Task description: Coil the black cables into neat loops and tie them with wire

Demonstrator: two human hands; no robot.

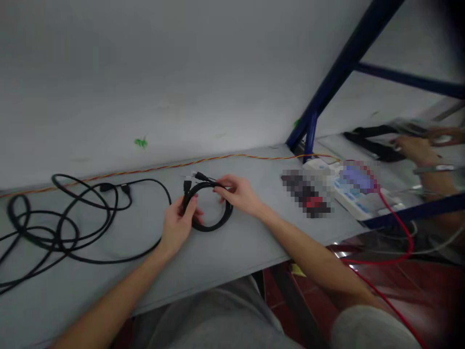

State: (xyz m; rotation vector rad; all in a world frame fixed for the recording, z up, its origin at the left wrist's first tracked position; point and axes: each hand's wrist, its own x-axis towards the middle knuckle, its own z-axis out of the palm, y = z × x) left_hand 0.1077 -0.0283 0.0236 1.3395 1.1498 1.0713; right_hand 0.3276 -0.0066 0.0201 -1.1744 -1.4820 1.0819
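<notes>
Spanning left hand (178,220) and right hand (238,194), black cable coil (210,228), held at left and upper-right edges

The black cable (209,228) is wound into a neat, roughly round coil of several turns, held at its left and upper-right sides over the grey tabletop (232,242), with two black connectors (187,186) projecting near each other at the coil's upper left.
</notes>
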